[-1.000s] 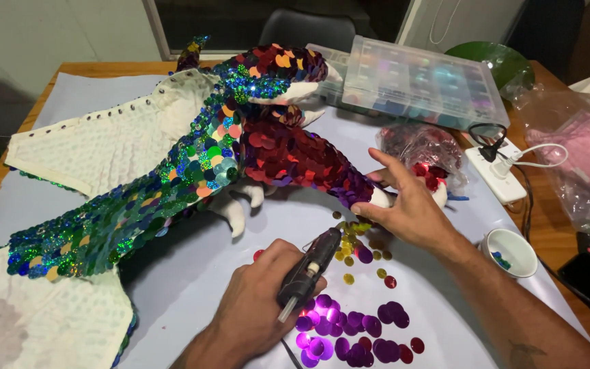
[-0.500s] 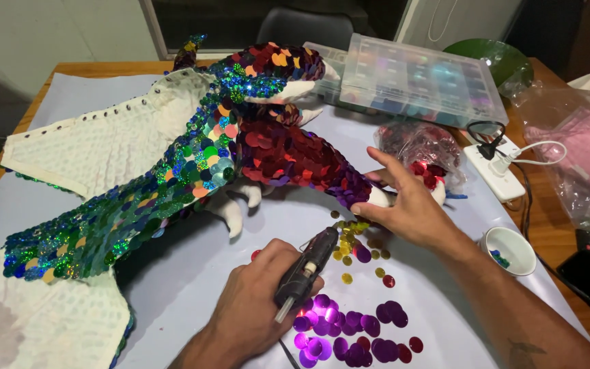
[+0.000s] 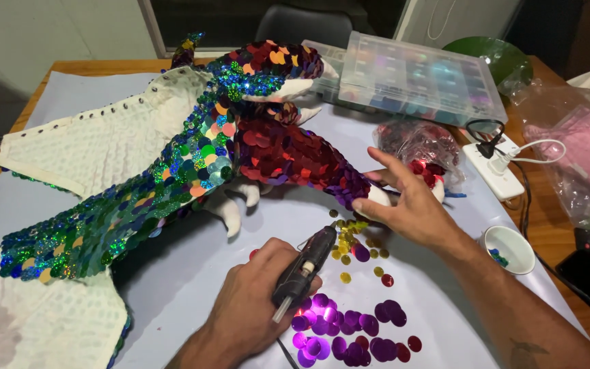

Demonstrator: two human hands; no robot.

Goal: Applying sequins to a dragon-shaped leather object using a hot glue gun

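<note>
Progress check on the sequin costume piece (image 3: 172, 184): it's lying across the grey sheet on the table (image 3: 561, 225), and I'd say it's maybe half covered. The long green-and-blue sweep down the middle is fully scaled, and so is the red-to-purple limb (image 3: 295, 160) running toward my right hand. What's left, going by the bare spots: the big cream panels on the left side, the corner nearest me, and the white tips poking out under the red part.

My left hand (image 3: 254, 307) has its fingers wrapped tight around the black glue gun (image 3: 305, 266), nozzle aimed at the end of that limb. My right hand (image 3: 411, 201) has its fingers pinched together on the limb's white tip, just past the last purple sequins, holding it down.

Loose supply: a pile of purple sequins (image 3: 339, 335) right in front of me and a scatter of gold ones (image 3: 349, 236) by the nozzle.

Containers: the clear compartment box (image 3: 421, 78) at the back is shut, with colours sorted in the cells. The crinkly bag (image 3: 418, 147) holds red sequins. The small white cup (image 3: 510, 249) has only a few bluish bits in it.
</note>
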